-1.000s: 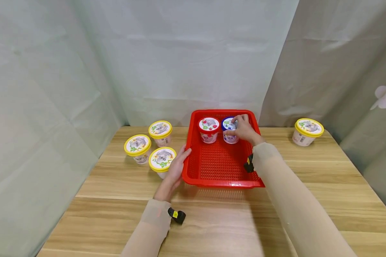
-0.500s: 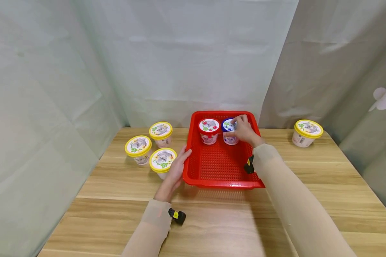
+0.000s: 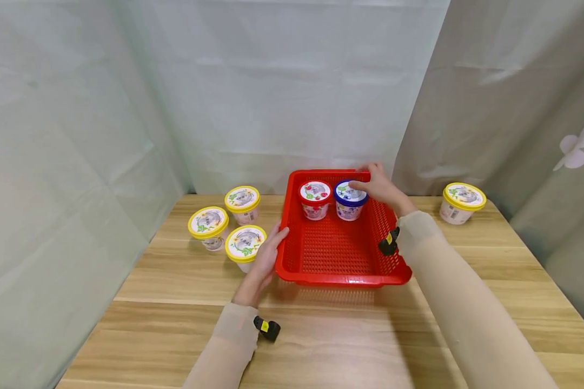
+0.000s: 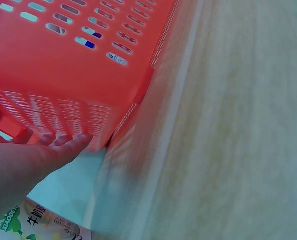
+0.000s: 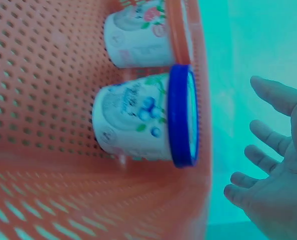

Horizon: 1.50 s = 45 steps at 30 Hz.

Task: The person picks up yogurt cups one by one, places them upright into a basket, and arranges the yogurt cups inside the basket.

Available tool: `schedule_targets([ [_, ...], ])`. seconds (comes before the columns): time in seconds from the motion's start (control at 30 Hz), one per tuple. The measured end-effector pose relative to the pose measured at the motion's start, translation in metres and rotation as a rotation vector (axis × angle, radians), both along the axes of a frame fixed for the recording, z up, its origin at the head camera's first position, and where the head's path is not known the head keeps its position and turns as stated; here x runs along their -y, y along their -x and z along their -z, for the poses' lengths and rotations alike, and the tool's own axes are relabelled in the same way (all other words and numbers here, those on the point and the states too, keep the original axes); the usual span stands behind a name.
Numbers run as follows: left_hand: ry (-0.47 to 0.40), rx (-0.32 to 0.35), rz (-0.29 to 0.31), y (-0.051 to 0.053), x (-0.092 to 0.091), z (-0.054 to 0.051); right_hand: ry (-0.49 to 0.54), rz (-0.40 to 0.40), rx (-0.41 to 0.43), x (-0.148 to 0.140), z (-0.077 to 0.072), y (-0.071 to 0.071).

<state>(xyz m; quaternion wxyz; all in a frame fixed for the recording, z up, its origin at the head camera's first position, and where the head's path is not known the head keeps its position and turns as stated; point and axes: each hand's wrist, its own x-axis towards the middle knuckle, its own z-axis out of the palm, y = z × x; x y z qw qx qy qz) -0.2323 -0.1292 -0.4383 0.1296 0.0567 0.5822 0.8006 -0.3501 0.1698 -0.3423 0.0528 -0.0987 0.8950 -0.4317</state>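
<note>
A red plastic basket (image 3: pixel 338 280) with perforated walls stands on the table. My left hand (image 3: pixel 267 254) holds its left side, thumb at the rim and fingers (image 4: pixel 71 145) against the outer wall. Two paper tubs sit upright at the basket's back: a red-lidded tub (image 3: pixel 315 200) on the left and a blue-lidded tub (image 3: pixel 349 201) beside it. In the head view my right hand (image 3: pixel 383 186) hovers over the back right corner. The right wrist view shows that hand with fingers spread, apart from the blue-lidded tub (image 5: pixel 133 117).
Several yellow-lidded tubs cluster left of the basket, the closest tub (image 3: pixel 245 243) right by my left hand. Another yellow-lidded tub (image 3: pixel 462 202) stands at the table's back right. Pale curtains (image 3: pixel 297 81) hang behind the wooden table (image 3: pixel 321 335).
My right hand has let go of the blue-lidded tub and moved up and right, off its lid. The tub stays in the basket. The left hand keeps its place.
</note>
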Motion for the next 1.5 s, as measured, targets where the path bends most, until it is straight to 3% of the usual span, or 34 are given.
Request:
schedule_targets([
  [0.23, 0.029, 0.012, -0.033, -0.002, -0.001, 0.000, -0.003, 0.013, -0.029, -0.026, -0.014, -0.004],
  [0.37, 0.017, 0.005, -0.020, -0.002, -0.001, -0.001, 0.003, 0.028, -0.030, -0.043, -0.018, -0.007],
  [0.83, 0.067, 0.024, -0.045, 0.000, 0.002, -0.004, -0.028, 0.032, 0.009, -0.090, -0.015, -0.012],
  [1.1, 0.051, 0.039, -0.020, 0.000, 0.000, -0.003, -0.083, 0.004, -0.037, -0.114, -0.011, -0.017],
  [1.5, 0.078, 0.044, -0.024, 0.001, 0.002, -0.001, -0.037, 0.018, 0.002, -0.140, -0.003, -0.021],
])
